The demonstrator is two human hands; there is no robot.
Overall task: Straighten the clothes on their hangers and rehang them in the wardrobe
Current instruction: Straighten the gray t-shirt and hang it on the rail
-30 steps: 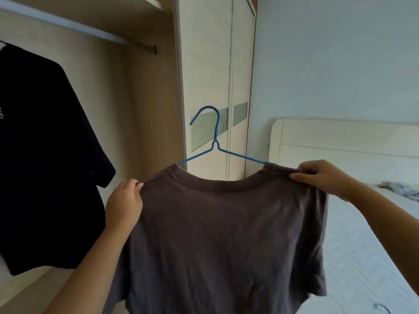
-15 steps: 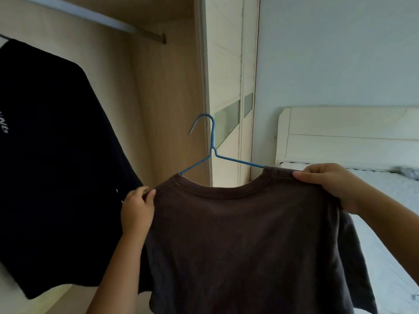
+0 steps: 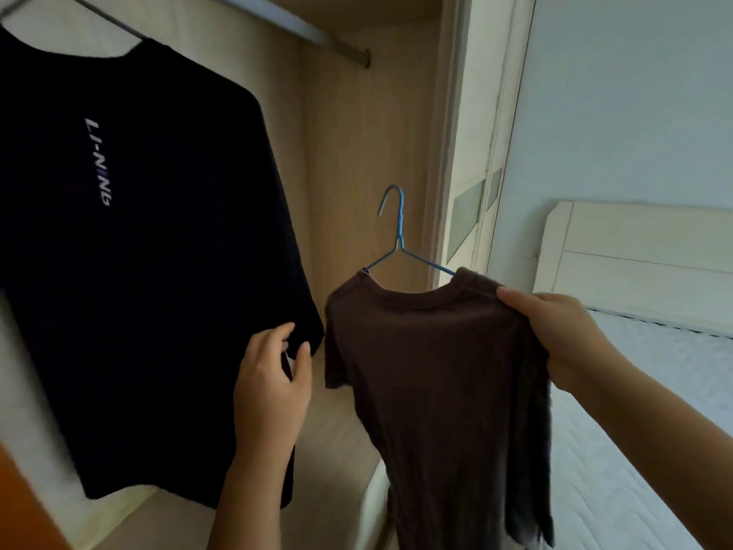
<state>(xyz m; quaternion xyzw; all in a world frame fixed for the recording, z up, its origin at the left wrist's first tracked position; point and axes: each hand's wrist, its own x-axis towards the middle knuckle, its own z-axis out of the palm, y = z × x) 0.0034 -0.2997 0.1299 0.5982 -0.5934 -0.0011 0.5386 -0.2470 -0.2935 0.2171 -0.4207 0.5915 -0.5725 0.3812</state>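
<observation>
- The brown T-shirt [image 3: 436, 371] was a plain dark brown.
- The wire hanger [image 3: 400, 228] was bright blue.
- The black T-shirt [image 3: 139, 252] bore white lettering, one letter purple-blue.
- The wardrobe [image 3: 365, 152] showed pale wood grain.
- The wall [image 3: 634, 93] was pale blue-grey.
- The headboard [image 3: 634, 240] was cream.
- The mattress [image 3: 654, 371] was white, with quilted stitch lines.

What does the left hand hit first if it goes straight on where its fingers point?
The black shirt: its sleeve corner hangs right between the thumb and fingers of the left hand. They may be touching, though depth is unclear from this view.
</observation>
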